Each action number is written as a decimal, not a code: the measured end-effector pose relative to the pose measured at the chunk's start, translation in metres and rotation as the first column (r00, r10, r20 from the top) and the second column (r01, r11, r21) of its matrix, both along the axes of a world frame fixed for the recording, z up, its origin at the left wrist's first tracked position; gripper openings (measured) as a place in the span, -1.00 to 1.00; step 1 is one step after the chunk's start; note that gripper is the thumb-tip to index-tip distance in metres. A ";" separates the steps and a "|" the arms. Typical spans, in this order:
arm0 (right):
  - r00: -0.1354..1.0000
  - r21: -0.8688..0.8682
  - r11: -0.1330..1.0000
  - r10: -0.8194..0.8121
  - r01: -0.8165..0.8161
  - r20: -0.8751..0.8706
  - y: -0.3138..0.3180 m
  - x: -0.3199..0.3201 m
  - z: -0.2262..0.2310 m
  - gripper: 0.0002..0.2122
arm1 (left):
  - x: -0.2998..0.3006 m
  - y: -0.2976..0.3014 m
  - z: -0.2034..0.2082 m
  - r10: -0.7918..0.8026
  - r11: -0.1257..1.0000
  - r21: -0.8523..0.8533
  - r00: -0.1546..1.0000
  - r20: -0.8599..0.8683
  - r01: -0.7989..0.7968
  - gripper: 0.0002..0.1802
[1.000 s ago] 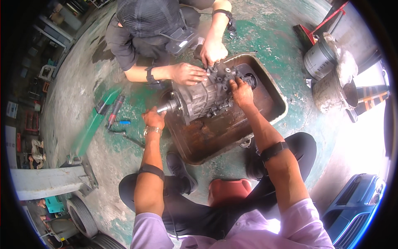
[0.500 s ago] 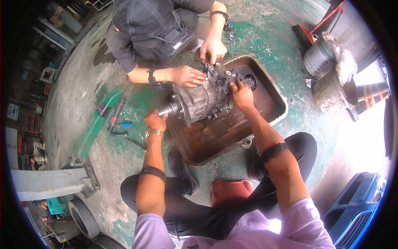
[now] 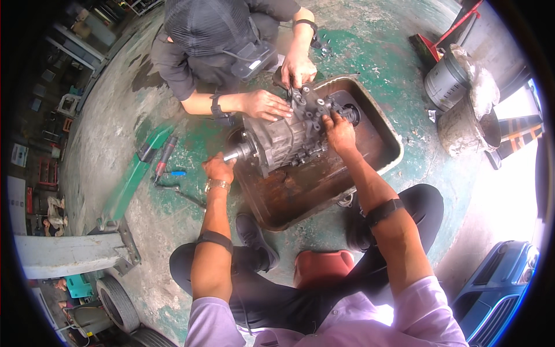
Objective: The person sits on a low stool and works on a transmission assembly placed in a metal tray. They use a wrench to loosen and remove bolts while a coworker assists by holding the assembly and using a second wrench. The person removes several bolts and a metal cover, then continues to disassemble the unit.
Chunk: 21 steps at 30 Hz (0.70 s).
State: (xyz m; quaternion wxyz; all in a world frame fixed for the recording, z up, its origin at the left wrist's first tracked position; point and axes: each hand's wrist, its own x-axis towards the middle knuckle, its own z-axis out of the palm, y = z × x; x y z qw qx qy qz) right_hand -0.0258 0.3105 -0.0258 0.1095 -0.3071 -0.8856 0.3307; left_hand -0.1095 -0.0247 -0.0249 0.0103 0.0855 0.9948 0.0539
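A grey metal gearbox [image 3: 281,141] lies on its side over a brown, oily metal tray [image 3: 272,214]. My left hand [image 3: 219,169] is closed around the tip of the bright shaft [image 3: 236,155] that sticks out of its left end. At the right end, my right hand [image 3: 340,132] grips the housing beside a dark round end fitting [image 3: 350,113]. Across from me, a crouching co-worker lays one hand [image 3: 267,106] flat on the casing and pinches a part on its top with the other hand [image 3: 298,68].
A green metal beam [image 3: 130,182], a red-and-black power tool [image 3: 165,159] and a ratchet handle [image 3: 188,196] lie on the floor at left. Buckets [image 3: 462,130] stand at right. A red stool [image 3: 321,267] is between my legs; a blue car front [image 3: 497,295] shows lower right.
The whole view has shifted very slightly. Both my hands and the co-worker's hands keep their places on the gearbox; the co-worker's head has moved a little to the right.
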 end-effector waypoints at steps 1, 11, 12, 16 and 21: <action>1.000 0.004 1.000 -0.001 0.001 -0.006 0.000 0.000 0.000 -0.53 | 0.001 0.000 0.000 0.004 1.000 0.002 1.000 -0.001 -0.004 -0.56; 1.000 0.010 1.000 -0.004 0.004 -0.026 -0.001 0.002 0.001 -0.52 | -0.001 0.002 0.001 0.053 0.998 0.020 0.998 0.042 -0.054 -0.56; 1.000 0.006 1.000 -0.006 0.006 -0.020 -0.002 0.002 0.001 -0.52 | -0.001 0.002 0.000 0.056 0.998 0.023 0.998 0.042 -0.057 -0.56; 1.000 0.023 1.000 -0.015 0.015 -0.025 -0.004 0.002 0.004 -0.53 | -0.002 -0.001 -0.003 0.052 0.997 0.057 0.998 0.040 -0.054 -0.56; 0.999 -0.001 1.000 -0.027 0.027 -0.029 -0.005 0.003 0.006 -0.54 | -0.003 -0.002 -0.007 0.037 0.997 0.067 0.999 0.020 -0.038 -0.56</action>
